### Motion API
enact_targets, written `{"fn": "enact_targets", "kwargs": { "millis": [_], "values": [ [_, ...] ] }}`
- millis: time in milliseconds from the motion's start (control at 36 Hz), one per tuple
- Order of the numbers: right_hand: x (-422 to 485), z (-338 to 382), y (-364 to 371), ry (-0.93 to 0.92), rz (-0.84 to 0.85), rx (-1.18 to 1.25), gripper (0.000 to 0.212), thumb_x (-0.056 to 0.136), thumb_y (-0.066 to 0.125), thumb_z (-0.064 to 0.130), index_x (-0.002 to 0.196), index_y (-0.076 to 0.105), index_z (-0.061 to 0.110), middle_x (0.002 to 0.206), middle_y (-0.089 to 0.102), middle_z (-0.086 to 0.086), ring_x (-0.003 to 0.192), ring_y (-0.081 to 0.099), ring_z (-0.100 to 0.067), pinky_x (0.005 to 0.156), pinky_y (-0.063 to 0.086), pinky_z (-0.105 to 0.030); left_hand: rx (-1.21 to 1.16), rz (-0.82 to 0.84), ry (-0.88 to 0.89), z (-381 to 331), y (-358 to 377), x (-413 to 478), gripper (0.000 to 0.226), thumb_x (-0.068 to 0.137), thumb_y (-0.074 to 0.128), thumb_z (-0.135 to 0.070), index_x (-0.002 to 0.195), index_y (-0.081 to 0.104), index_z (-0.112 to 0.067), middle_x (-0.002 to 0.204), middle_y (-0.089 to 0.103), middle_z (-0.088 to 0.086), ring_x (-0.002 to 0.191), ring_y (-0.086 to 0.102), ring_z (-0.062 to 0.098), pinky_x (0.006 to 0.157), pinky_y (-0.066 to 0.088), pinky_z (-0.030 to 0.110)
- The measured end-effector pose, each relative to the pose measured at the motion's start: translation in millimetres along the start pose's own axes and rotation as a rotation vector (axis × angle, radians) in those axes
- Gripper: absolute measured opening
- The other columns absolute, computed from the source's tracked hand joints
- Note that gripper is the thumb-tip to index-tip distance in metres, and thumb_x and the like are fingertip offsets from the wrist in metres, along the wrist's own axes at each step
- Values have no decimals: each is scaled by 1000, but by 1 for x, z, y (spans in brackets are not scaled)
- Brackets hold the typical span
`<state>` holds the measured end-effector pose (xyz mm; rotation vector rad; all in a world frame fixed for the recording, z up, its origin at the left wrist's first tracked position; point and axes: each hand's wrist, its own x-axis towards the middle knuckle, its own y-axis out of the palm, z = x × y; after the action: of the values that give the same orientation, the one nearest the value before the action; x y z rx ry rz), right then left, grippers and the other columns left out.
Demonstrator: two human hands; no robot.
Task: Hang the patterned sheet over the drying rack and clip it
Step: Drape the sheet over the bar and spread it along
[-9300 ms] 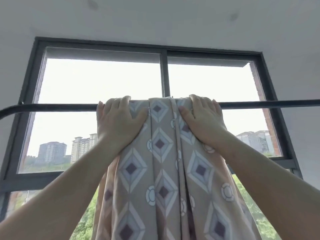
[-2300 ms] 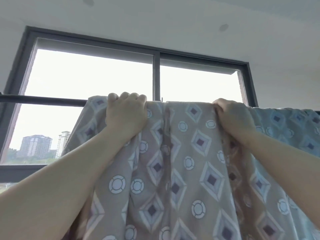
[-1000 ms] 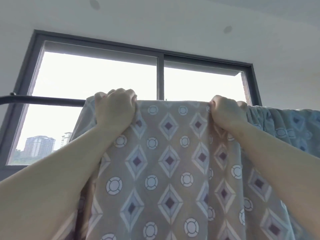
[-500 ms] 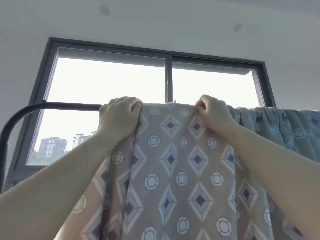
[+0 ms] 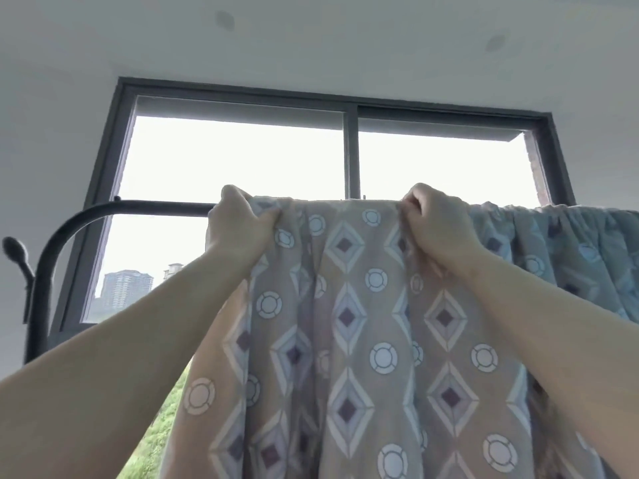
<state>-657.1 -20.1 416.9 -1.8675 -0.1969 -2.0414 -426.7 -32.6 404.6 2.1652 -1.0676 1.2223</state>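
Tan-grey cloth is bunched in both fists. The left hand (image 5: 238, 223) is up at rail height, fingers curled tight round the top-left edge of the patterned sheet (image 5: 345, 323), back of hand toward the camera. The right hand (image 5: 436, 224) does likewise further right, fingers clenched on a gathered fold at the top edge. Btw. the two hands the fabric runs fairly straight along the top; below, it hangs in long vertical folds w/ diamond & ring motifs. Both forearms reach up from the bottom corners, bare.

Sheet is draped over the top bar of the drying rack (image 5: 155, 207), hiding it from the left hand rightward to the frame edge. Right of the right hand the cloth sits in tight pleats & looks bluer. Bare bar shows only left of the left hand, curving down into an upright post at far left, w/ a rounded knob (image 5: 14, 248) just beside it.

Behind: dark-framed window (image 5: 351, 150), two panes, v. bright sky. Tower blocks (image 5: 126, 288) low left, green trees (image 5: 159, 433) under the left forearm. Pale ceiling (image 5: 311, 46) above.
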Motion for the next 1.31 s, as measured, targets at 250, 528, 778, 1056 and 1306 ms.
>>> {"fn": "enact_targets", "kwargs": {
  "millis": [250,528,778,1056,1306],
  "values": [
    [-1,-49,-39,318,22,-384,21,91,41,14,107,53,7,107,61,-16,119,40,-33,105,21,-47,64,-51,30,14,-6,9,16,92,53,-27,96,47,-12,74,44,-9,80,47,20,68,33,30],
    [4,17,10,-48,176,19,30,98,42,18,121,59,12,122,63,-5,117,53,-23,96,37,-30,3,-54,42,7,6,1,16,93,51,-28,91,48,-12,76,51,-4,69,49,17,57,37,29],
    [-2,-3,4,-28,104,73,31,96,41,10,114,65,11,115,67,-3,110,57,-20,87,38,-22,503,118,606,-25,42,-12,38,98,34,-24,136,37,-27,146,36,-8,139,23,15,112,9,44],
    [-4,-23,-13,-37,271,-193,37,101,23,36,112,54,18,114,56,-2,110,45,-19,99,29,-38,636,296,548,-46,75,-7,41,98,16,-36,111,52,-23,113,58,1,111,45,22,95,23,42],
    [-9,-53,-36,8,224,-351,43,99,18,44,98,50,16,100,51,-2,94,36,-16,88,26,-35,639,265,449,-18,30,14,49,99,11,-36,111,56,-21,116,61,2,107,47,22,96,22,40]
  ]
}}
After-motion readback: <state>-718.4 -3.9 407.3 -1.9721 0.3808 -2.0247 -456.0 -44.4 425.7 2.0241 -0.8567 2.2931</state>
